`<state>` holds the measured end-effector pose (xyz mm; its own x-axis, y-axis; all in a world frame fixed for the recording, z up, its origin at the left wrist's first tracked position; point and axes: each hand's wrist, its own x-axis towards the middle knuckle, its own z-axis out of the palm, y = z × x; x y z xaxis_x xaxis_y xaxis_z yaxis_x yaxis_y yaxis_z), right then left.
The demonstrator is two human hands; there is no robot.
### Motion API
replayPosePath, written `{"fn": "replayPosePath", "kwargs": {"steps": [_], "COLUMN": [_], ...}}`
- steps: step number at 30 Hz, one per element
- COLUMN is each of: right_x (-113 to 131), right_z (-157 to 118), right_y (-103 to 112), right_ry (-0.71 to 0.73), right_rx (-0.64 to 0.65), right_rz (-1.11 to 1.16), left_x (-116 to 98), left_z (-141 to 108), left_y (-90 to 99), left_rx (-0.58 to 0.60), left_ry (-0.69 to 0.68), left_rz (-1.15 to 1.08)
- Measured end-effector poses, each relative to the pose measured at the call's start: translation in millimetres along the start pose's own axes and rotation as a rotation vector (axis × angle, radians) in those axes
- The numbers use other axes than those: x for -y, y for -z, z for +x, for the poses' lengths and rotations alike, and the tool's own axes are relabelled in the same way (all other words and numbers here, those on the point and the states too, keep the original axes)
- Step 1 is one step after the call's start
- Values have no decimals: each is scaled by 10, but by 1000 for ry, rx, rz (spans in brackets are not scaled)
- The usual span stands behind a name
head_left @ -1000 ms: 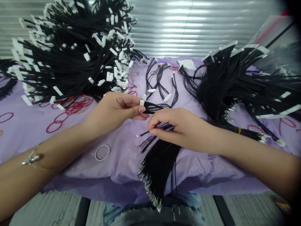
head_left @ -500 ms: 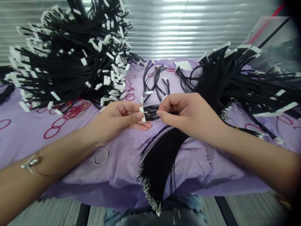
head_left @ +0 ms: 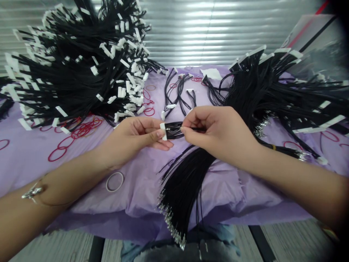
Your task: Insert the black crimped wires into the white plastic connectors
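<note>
My left hand (head_left: 144,134) pinches a white connector (head_left: 163,131) between thumb and fingers. Several thin black wires (head_left: 173,131) run from that connector toward my right hand (head_left: 209,127). The right thumb and forefinger are closed on a black wire, with a small metal tip close to the connector's edge; the other fingers are curled. Below the right hand, a thick bundle of loose black wires (head_left: 188,182) with silvery crimped ends hangs toward the table's front edge.
A large heap of black cables (head_left: 71,80) with white connectors fills the left back. More cables (head_left: 251,83) lie at right. Red rubber bands (head_left: 79,133) and a pale ring (head_left: 115,182) rest on the purple sheet (head_left: 95,196). Short connector cables (head_left: 180,92) lie behind my hands.
The view has shifted slightly, so most things sit a little further left and up. The metal wire tip sits slightly nearer the connector. Both hands keep their grip.
</note>
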<state>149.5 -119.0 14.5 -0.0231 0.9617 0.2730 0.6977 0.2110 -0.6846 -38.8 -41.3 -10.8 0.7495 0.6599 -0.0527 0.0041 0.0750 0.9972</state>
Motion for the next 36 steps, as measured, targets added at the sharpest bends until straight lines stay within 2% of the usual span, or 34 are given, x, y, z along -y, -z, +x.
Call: {"fn": "replayPosePath", "kwargs": {"steps": [3, 6, 9, 13, 18, 29, 33, 36], "right_x": [-3, -13, -27, -45, -46, -71, -79, -82], "right_z": [-27, -48, -48, -17, 3, -58, -97, -90], "right_y": [-18, -32, -19, 18, 14, -78, -120, -117], "right_ry": [90, 219, 223, 147, 153, 347, 446, 469], "right_rx": [-8, 82, 130, 78, 17, -155, -123, -101], "right_rz": [-26, -45, -5, 23, -48, -270, -284, -273], "left_x": [0, 7, 16, 9, -23, -5, -6, -11], "left_z": [0, 11, 23, 29, 25, 9, 13, 13], "left_y": [-1, 10, 25, 18, -14, -17, -9, -8], "left_rx": [5, 9, 30, 24, 11, 3, 0, 12], "left_ry": [-32, -55, -66, -51, -45, -50, -47, -47], "left_rz": [22, 27, 11, 22, -4, 46, 64, 57]}}
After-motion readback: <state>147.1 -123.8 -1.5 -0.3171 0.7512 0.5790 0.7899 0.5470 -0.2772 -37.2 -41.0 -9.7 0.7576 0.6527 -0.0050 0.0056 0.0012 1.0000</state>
